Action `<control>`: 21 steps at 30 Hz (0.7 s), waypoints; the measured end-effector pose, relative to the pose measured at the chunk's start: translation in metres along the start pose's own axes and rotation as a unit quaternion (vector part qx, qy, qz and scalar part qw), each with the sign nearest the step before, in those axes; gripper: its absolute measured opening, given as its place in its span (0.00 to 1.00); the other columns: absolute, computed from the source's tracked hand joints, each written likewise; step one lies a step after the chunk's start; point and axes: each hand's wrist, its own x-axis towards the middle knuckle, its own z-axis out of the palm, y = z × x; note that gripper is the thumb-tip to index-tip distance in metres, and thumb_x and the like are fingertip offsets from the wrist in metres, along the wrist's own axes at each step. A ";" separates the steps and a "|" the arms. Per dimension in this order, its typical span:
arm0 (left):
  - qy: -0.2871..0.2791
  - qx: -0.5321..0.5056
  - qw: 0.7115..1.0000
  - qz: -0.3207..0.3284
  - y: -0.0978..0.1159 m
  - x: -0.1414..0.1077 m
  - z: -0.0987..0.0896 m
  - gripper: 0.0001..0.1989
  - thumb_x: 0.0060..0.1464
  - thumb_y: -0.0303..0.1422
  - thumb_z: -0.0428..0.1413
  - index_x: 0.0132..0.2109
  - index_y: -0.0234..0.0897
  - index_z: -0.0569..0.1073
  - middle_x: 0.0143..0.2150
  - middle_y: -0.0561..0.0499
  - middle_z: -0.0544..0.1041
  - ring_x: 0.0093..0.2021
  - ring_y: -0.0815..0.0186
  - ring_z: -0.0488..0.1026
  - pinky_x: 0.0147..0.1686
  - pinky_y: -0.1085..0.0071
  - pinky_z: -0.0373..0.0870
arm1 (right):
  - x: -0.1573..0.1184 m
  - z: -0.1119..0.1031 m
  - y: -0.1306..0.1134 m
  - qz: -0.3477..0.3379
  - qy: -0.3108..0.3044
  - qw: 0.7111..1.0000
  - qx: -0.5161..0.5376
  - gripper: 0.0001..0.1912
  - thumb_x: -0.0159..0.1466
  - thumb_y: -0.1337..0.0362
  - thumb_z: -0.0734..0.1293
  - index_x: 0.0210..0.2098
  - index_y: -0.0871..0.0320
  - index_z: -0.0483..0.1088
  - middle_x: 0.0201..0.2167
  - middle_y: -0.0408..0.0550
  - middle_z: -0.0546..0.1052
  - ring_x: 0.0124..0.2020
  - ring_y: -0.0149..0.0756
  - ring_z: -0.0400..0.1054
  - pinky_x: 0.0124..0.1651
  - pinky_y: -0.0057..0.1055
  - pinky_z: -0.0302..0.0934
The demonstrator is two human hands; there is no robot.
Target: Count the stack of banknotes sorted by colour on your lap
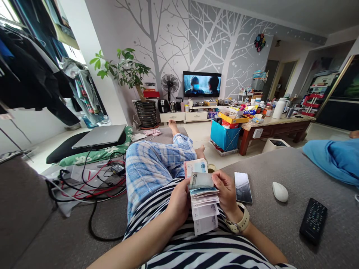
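Observation:
Over my lap, my left hand (179,200) is closed on the left edge of a bundle of banknotes (205,200), its thumb on top. My right hand (226,192) pinches the upper right corner of a greenish-grey note (201,180) at the top of the bundle. Below it the notes fan downward in overlapping layers, pale at the bottom. Just beyond the bundle lies a reddish and pale note (195,167), partly covered. A watch (238,220) with a pale strap sits on my right wrist.
On the grey sofa to the right lie a phone (243,186), a white mouse (280,192) and a black remote control (313,220). At left, tangled cables (95,183) lie below a laptop (99,136). A cluttered coffee table (276,123) and blue bin (225,135) stand ahead.

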 end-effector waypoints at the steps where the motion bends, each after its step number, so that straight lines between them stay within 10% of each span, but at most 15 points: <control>1: 0.000 0.000 1.000 0.003 0.000 0.001 0.000 0.09 0.52 0.27 0.57 0.40 0.29 0.78 0.32 0.45 0.83 0.33 0.58 0.81 0.39 0.64 0.78 | 0.000 0.000 0.000 0.001 0.000 1.000 0.001 0.20 0.66 0.49 0.64 0.24 0.56 0.67 0.19 0.39 0.62 0.22 0.31 0.53 0.26 0.29 0.49; 21: -0.026 0.017 0.999 0.026 0.001 -0.006 -0.003 0.10 0.52 0.24 0.57 0.43 0.29 0.78 0.39 0.41 0.83 0.37 0.58 0.81 0.42 0.65 0.76 | 0.007 0.001 0.009 0.055 0.053 0.997 0.018 0.19 0.59 0.51 0.72 0.23 0.56 0.65 0.19 0.37 0.62 0.21 0.29 0.54 0.25 0.28 0.49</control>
